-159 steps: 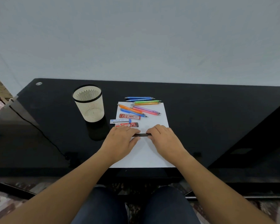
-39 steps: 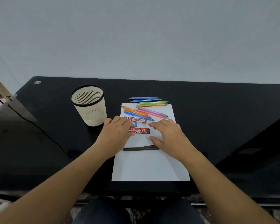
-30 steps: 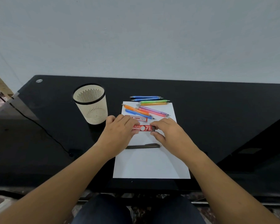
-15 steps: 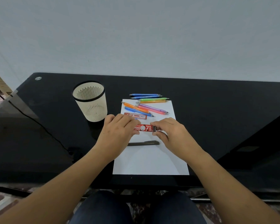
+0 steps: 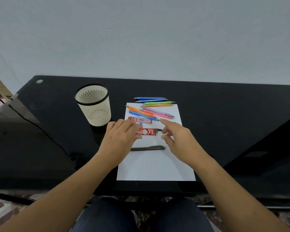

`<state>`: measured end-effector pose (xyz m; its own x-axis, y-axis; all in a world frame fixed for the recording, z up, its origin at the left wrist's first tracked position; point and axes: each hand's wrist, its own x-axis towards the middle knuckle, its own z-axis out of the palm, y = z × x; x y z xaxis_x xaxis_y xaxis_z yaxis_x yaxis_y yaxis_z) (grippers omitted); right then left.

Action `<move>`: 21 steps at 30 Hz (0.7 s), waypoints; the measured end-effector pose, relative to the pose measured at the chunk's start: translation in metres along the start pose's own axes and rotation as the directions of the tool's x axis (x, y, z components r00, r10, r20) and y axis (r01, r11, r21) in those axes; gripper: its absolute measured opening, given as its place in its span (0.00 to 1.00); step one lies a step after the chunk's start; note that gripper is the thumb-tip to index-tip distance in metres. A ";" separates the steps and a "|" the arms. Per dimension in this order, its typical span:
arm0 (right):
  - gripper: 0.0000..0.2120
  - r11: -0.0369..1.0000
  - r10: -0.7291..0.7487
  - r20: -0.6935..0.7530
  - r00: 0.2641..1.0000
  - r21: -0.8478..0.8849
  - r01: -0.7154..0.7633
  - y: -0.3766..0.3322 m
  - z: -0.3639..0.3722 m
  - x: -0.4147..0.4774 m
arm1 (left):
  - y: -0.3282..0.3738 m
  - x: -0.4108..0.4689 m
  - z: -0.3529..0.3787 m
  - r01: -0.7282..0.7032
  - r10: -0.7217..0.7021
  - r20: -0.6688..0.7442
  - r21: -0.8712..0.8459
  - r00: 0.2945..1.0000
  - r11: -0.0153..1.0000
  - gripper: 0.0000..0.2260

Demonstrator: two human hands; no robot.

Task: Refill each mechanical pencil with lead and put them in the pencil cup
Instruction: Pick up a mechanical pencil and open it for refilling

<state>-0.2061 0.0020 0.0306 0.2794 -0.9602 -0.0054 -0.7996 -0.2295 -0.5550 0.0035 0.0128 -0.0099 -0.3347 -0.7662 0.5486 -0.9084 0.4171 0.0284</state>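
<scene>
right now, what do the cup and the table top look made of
The cream slotted pencil cup looks like matte moulded plastic: thin even slits, black rim band. The black table top seems glossy glass or lacquer: it mirrors the cup's base.

Only one view: everything is seen from head height, tilted forward and down, desk (image 5: 224, 114) framed close, left hand (image 5: 120, 136) and right hand (image 5: 179, 139) mid-frame, wall (image 5: 141, 39) above.

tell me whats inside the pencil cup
Only the slotted inner wall of the pencil cup shows, with no pencils sticking above its rim; the bottom is hidden by the near wall.
</scene>
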 end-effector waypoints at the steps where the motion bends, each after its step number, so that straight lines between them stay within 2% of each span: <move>1: 0.24 0.998 0.055 -0.026 0.998 0.042 -0.054 0.000 0.003 -0.001 | -0.001 0.002 -0.001 0.004 -0.004 -0.015 0.006 1.000 1.000 0.18; 4: 0.18 0.986 0.125 -0.055 0.991 0.120 -0.118 -0.001 0.009 -0.005 | -0.004 0.008 -0.007 -0.030 0.031 -0.027 0.034 0.999 0.999 0.18; 7: 0.14 0.983 0.118 -0.046 0.992 0.146 -0.110 -0.007 0.012 -0.007 | -0.008 0.012 -0.014 -0.120 0.119 0.013 0.095 0.993 0.988 0.20; 12: 0.11 0.997 0.053 -0.014 0.998 0.048 -0.053 -0.015 0.012 -0.005 | -0.012 0.015 -0.017 -0.223 0.215 0.064 0.162 0.975 0.961 0.29; 16: 0.13 0.997 0.054 0.047 0.997 -0.056 -0.052 -0.018 0.012 -0.003 | -0.011 0.014 -0.016 -0.209 0.203 0.050 0.199 0.978 0.957 0.35; 21: 0.15 0.996 0.068 0.080 0.994 -0.068 -0.062 -0.021 0.008 -0.002 | -0.009 0.012 -0.012 -0.175 0.164 0.072 0.204 0.984 0.963 0.36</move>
<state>-0.1855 0.0102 0.0357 0.2663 -0.9576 -0.1098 -0.8497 -0.1794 -0.4958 0.0108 0.0063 0.0064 -0.4961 -0.7204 0.4847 -0.8674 0.4363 -0.2394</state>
